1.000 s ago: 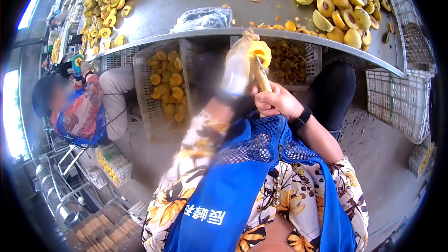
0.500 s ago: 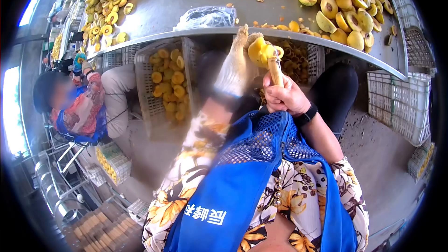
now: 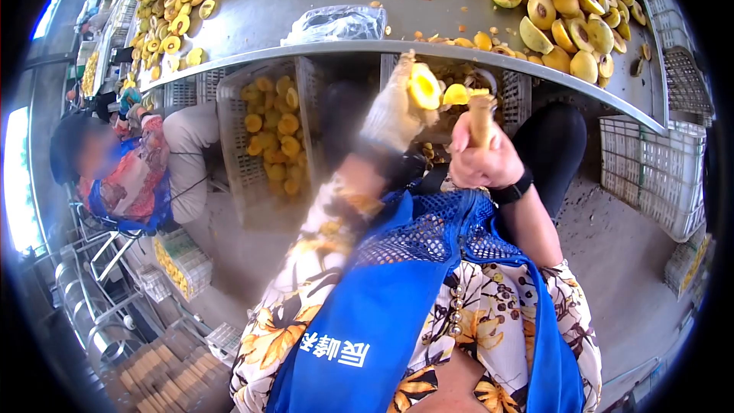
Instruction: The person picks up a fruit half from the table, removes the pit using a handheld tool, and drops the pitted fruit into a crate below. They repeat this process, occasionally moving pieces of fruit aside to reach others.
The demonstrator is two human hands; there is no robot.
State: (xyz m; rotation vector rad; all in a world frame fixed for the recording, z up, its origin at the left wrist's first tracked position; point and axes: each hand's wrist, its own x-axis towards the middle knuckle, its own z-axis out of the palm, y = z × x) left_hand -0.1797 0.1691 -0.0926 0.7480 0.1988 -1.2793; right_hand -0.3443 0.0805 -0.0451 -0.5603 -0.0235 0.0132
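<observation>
My left hand [image 3: 391, 111], in a dirty white glove, is closed around a yellow peach half [image 3: 424, 86] whose cut face is turned up to the right. Bare, my right hand [image 3: 491, 159] grips the handle of a wooden-handled pitting tool [image 3: 482, 116], held upright. The tool's metal end is blurred. A small yellow piece of peach [image 3: 456, 94] is at its tip, between the two hands and apart from the half. Below them, a crate of yellow peach pieces is partly hidden by my hands.
A steel table [image 3: 260, 15] bears heaps of peach halves [image 3: 569, 4] and a clear plastic bag [image 3: 336, 24]. A crate of peach halves [image 3: 271, 138] stands on the left, stacked white crates [image 3: 654, 172] on the right. Another person [image 3: 130, 160] sits at far left.
My hands have moved apart. My right hand with the tool went slightly right and down, and the peach half in my left hand now shows its cut face.
</observation>
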